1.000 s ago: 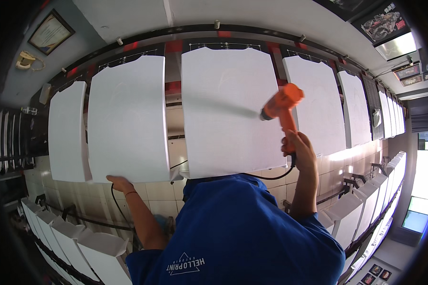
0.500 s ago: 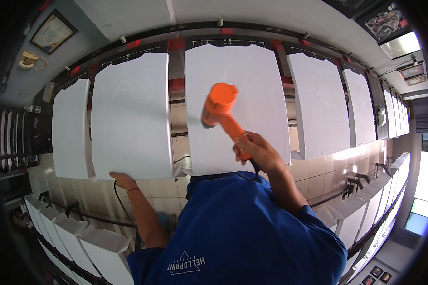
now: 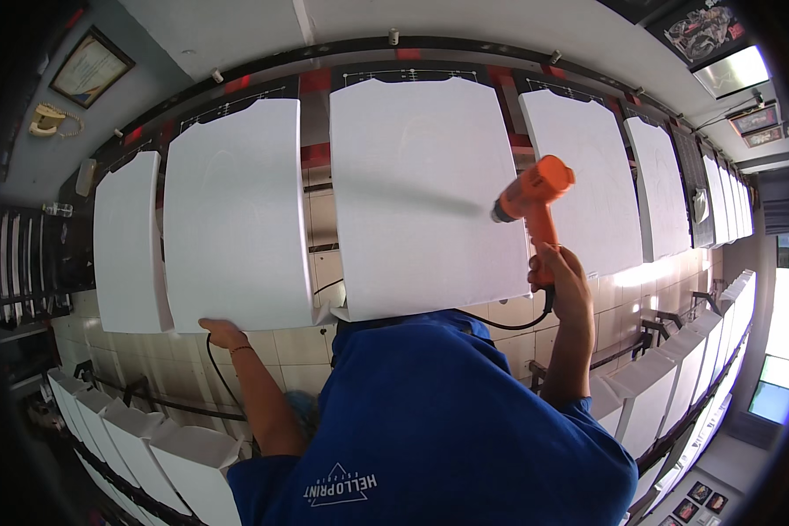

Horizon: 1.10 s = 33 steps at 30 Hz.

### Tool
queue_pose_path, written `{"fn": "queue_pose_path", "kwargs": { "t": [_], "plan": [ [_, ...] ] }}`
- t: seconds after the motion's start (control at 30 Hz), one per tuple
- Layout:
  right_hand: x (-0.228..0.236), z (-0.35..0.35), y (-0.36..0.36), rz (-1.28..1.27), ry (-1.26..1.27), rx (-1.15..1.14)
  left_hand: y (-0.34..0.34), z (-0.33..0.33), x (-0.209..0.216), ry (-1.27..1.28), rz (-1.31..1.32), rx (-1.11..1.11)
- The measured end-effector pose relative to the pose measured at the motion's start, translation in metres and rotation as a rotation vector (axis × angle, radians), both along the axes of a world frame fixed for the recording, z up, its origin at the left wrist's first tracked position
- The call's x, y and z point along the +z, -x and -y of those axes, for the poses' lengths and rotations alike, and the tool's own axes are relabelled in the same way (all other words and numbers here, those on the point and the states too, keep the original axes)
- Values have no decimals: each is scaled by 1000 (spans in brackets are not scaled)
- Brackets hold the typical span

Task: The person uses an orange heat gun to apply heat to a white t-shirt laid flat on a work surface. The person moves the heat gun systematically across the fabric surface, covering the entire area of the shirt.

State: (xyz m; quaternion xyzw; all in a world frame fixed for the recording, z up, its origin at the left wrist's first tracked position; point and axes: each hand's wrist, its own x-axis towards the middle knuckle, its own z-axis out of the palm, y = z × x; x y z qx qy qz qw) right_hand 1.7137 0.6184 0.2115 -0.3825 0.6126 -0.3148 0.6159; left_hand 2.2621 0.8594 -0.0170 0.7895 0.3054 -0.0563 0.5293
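An orange heat gun [image 3: 542,186] is gripped by its handle in my right hand [image 3: 566,279]. Its dark nozzle points left, above the right edge of the middle white fabric piece [image 3: 412,219], and throws a shadow on the cloth. The black power cord [image 3: 526,326] runs from the handle toward my waist. My left hand [image 3: 224,334] is closed at the near edge of the white fabric piece on the left [image 3: 237,219]. A stretch of the black cord hangs from this hand; its fingertips are partly hidden.
More white-covered boards [image 3: 579,175] stand in a curved row on a black rail [image 3: 342,55]. Behind me on both sides run further rows of white boards [image 3: 193,473]. Pale floor tiles [image 3: 298,347] show between the rows. A corded telephone [image 3: 47,120] hangs at the far left.
My right hand has carried the heat gun to the right, from over the middle fabric piece to its right edge. My left hand stays at the near edge of the left piece.
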Motion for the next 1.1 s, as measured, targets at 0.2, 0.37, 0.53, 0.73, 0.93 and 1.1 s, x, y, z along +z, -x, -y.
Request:
{"fn": "queue_pose_path", "kwargs": {
  "t": [0.2, 0.37, 0.53, 0.73, 0.93, 1.1],
  "plan": [
    [2, -2, -5, -23, 8, -12, 12, 8, 15, 38, 6, -40],
    [-3, -10, -51, 175, -39, 250, 5, 2, 6, -28, 33, -11],
    [-4, -11, -113, 219, -98, 572, 13, 10, 19, -46, 37, -61],
    [1, -11, -102, 166, -118, 568, 15, 8, 19, -59, 27, -75],
    [1, -15, -20, 72, -49, 213, 8, 4, 12, -2, 16, -30],
    [14, -15, 11, -93, -4, 4, 8, 3, 7, 22, 30, -38]
  ]
}}
